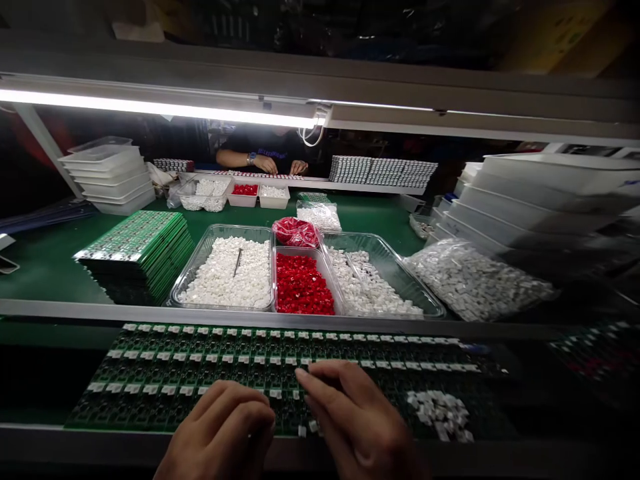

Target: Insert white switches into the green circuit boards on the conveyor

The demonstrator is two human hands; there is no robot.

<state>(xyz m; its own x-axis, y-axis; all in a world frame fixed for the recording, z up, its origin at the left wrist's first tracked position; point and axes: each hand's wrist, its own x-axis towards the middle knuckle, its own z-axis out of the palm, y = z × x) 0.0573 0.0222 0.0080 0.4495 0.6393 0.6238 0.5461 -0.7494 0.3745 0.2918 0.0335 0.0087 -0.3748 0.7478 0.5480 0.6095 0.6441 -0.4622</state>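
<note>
A green circuit board panel (200, 363) lies in front of me, with rows of small white connectors set into it. My left hand (225, 430) rests on its near edge with fingers curled together over the board; whether it holds a part is hidden. My right hand (350, 413) is beside it, fingers bent and pinched at the board's surface near a white connector (311, 427). A loose pile of white connectors (440, 413) lies on the board to the right of my right hand.
Beyond a metal rail stand clear trays of white connectors (230, 273), red connectors (303, 283) and more white parts (375, 280). Green boards are stacked (135, 257) at left, white trays (525, 200) at right, with a bag of parts (480, 280). A person's hands (280, 165) work opposite.
</note>
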